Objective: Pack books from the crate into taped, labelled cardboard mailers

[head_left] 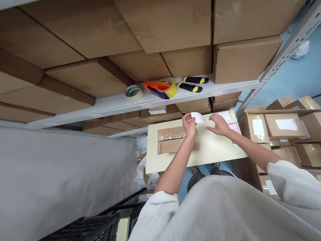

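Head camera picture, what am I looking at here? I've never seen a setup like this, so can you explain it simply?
This single picture comes from a camera worn on a person's head, looking down at their own arms. There is no machine, just two bare hands at a pale board. The left hand holds a white label, and the right hand is close beside it. A taped cardboard parcel lies on the board. Above, a shelf holds a roll of tape and an orange tape dispenser. More cardboard boxes are stacked on the right.
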`<action>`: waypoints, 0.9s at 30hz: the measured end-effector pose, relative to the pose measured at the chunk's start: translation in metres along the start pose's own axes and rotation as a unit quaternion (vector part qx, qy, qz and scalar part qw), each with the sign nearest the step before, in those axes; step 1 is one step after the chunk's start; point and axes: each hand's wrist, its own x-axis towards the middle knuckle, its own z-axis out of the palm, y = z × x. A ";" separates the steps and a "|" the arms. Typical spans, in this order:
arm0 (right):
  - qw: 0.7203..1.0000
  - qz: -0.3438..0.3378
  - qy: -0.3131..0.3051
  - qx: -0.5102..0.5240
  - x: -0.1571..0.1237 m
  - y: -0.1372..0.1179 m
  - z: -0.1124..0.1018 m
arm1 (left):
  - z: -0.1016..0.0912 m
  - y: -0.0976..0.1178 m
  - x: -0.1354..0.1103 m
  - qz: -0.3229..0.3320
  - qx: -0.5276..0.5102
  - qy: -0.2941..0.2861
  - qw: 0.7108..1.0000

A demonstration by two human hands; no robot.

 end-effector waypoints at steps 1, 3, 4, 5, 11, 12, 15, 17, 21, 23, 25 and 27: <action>1.000 -0.005 -0.002 -0.004 0.003 -0.008 0.005 | -0.010 0.001 0.000 -0.004 -0.009 0.001 1.000; 1.000 -0.020 -0.002 -0.003 0.008 -0.025 0.013 | -0.030 0.003 -0.001 -0.011 -0.026 0.005 1.000; 1.000 -0.030 0.001 0.000 0.010 -0.035 0.015 | -0.041 0.005 -0.002 -0.015 -0.033 0.010 0.999; 0.999 -0.040 0.004 0.003 0.012 -0.045 0.018 | -0.052 0.006 -0.002 -0.019 -0.040 0.018 0.999; 0.998 -0.056 0.031 -0.007 0.023 -0.111 0.023 | -0.122 0.015 -0.002 0.023 -0.021 0.070 0.997; 0.998 -0.053 0.031 -0.010 0.024 -0.121 0.024 | -0.133 0.016 -0.002 0.039 -0.019 0.069 0.997; 0.999 -0.048 0.021 -0.004 0.028 -0.150 0.030 | -0.163 0.018 0.001 0.066 -0.048 0.044 0.996; 0.999 -0.034 0.019 0.011 0.028 -0.166 0.034 | -0.179 0.021 0.002 0.052 -0.078 0.018 0.995; 0.996 0.045 0.010 0.081 0.025 -0.190 0.042 | -0.209 0.024 0.004 0.015 -0.073 -0.023 0.997; 0.990 0.083 0.004 0.112 0.022 -0.198 0.044 | -0.221 0.022 0.004 0.034 -0.040 -0.058 0.997; 0.986 0.106 -0.001 0.127 0.019 -0.205 0.046 | -0.230 0.017 0.005 0.058 -0.016 -0.090 0.994; 0.984 0.118 -0.014 0.136 0.017 -0.208 0.047 | -0.236 0.012 0.006 0.074 -0.001 -0.109 0.991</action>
